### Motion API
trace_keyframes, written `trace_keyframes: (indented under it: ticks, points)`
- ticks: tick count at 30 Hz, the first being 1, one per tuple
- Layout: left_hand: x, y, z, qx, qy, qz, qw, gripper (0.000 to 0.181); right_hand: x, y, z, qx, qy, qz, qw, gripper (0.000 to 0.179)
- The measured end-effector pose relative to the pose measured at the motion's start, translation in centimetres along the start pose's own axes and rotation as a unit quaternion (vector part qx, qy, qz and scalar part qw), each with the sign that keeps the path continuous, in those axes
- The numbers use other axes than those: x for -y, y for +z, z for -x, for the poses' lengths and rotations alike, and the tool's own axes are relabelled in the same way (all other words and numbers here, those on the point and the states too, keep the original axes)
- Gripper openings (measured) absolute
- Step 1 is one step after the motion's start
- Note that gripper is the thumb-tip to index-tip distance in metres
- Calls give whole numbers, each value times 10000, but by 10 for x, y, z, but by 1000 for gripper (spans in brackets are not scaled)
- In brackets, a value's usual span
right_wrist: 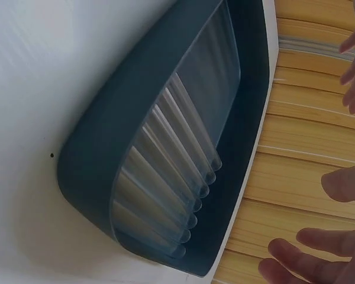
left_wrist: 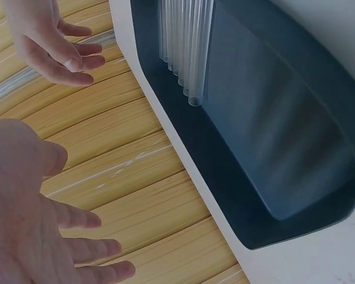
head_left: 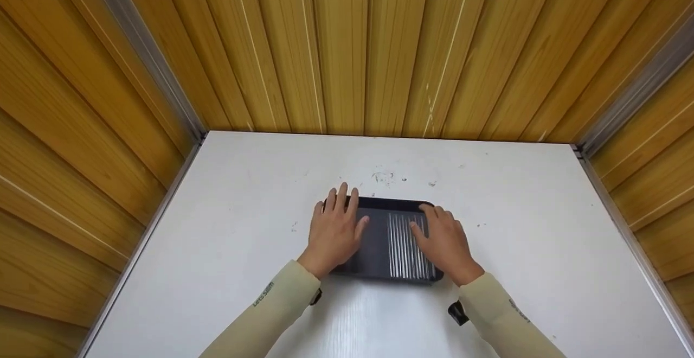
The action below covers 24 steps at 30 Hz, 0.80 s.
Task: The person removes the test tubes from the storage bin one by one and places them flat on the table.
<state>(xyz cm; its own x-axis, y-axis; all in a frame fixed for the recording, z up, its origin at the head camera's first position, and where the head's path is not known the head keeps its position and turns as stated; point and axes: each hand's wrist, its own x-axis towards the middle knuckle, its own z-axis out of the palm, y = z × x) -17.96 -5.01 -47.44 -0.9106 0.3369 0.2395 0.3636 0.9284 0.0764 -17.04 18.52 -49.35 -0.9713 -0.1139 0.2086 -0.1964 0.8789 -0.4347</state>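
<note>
- Head view: dark blue tray sits on the white tabletop, between 5 and 6 o'clock from the middle. Row of clear tubes lies side by side at its 3 o'clock end, rest of the tray floor is bare.
- Same view: left hand is over the tray's 9 o'clock end, fingers spread wide and holding nothing. Right hand is over the 3 o'clock end, above part of the tubes, thumb wide of the fingers, nothing in it either. Beige sleeves on both arms, wood-look panels up at 12.
- Left wrist view: tray's around 2 o'clock, with the rounded tube ends close to 12. Left hand is at 8, palm showing, panels visible between it and the tray. Right hand's up at 10, fingers loosely bent.
- Right wrist view: tray runs from 1 o'clock down to 7, tubes slanting inside it. Right hand at 4, fingers apart, not touching the tray. Bit of the left hand pokes in at 2, mostly cut off.
</note>
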Motion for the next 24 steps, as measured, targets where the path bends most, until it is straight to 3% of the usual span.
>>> trace_keyframes:
  ticks: [16, 24]
  points:
    - [14, 19, 14, -31, -227, 123, 9997, 61, 6, 25, 1, 62, 79, -503, 9987, 48]
    - [14, 26, 14, -170, -112, 25, 9998, 59, 4, 32, 3, -99, 95, -506, 9986, 40]
